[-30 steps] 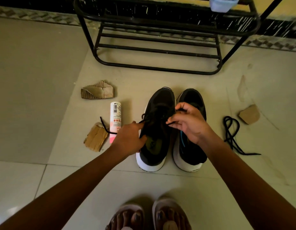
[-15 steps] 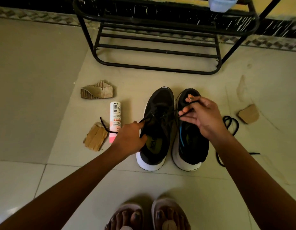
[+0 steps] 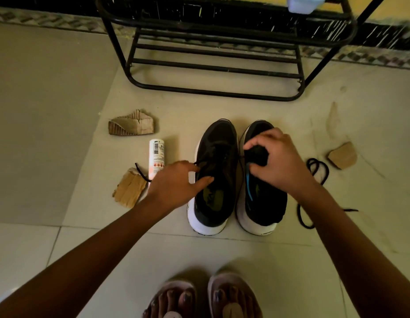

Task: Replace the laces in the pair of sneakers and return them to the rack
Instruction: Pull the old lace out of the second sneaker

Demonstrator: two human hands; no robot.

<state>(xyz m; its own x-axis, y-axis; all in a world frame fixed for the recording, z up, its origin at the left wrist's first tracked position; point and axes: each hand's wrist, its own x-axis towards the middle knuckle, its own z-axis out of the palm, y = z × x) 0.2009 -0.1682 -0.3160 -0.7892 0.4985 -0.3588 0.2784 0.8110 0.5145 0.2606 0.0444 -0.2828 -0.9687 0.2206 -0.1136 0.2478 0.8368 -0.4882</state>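
Two black sneakers with white soles stand side by side on the floor tiles, the left sneaker (image 3: 216,180) and the right sneaker (image 3: 266,207). My left hand (image 3: 176,184) grips the left sneaker's outer side, with the thumb across its collar and the fingertips at the eyelets. A black lace (image 3: 241,161) runs from those eyelets to my right hand (image 3: 277,159), which hovers over the right sneaker and pinches it with curled fingers. The lace's other end (image 3: 139,172) trails left over a cardboard scrap. A second loose black lace (image 3: 316,173) lies to the right.
The black metal shoe rack (image 3: 213,65) stands just beyond the sneakers, with a pale container (image 3: 302,4) on its upper shelf. A white spray can (image 3: 156,157) and cardboard scraps (image 3: 130,126) (image 3: 128,190) (image 3: 341,156) lie around. My sandalled feet (image 3: 204,299) are at the bottom.
My right hand drew the lace from the left sneaker's tongue out to the right, and now sits over the right sneaker with its fingers bunched. The left hand stayed on the left sneaker.
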